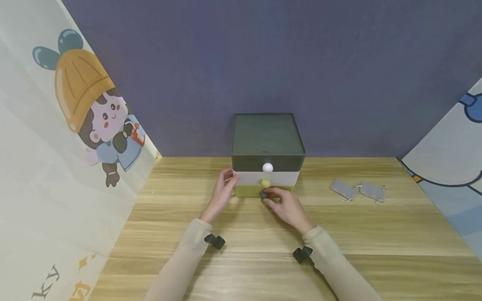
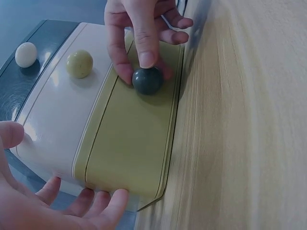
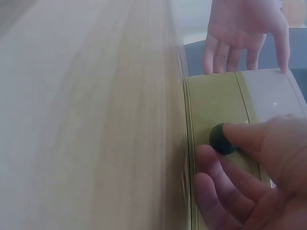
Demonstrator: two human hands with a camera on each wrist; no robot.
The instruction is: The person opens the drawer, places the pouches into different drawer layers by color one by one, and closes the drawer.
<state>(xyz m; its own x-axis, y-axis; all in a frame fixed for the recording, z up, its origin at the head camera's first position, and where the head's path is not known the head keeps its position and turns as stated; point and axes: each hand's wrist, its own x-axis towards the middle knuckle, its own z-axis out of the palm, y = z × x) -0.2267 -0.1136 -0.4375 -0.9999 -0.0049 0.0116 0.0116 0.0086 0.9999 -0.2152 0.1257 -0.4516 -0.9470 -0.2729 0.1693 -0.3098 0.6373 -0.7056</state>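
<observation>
A small drawer box (image 1: 265, 136) stands against the back wall, with a dark green top drawer (image 1: 248, 163), a white middle drawer (image 2: 62, 103) and an olive bottom drawer (image 2: 129, 139). All its drawers sit closed. Thumb and fingers of my right hand (image 1: 288, 207) pinch the dark green round knob (image 2: 147, 80) on the bottom drawer. My left hand (image 1: 222, 194) rests against the box's left side, fingers nearly straight on the side wall and thumb at the front corner. Above the pinched knob are a yellow-green knob (image 1: 265, 183) and a white knob (image 1: 267, 167).
Two small grey drawstring pouches (image 1: 343, 190) lie on the wooden table (image 1: 376, 234) to the right of the box. A dark blue-grey backdrop (image 1: 196, 75) rises behind it. Printed cartoon sheets (image 1: 45, 175) line both sides.
</observation>
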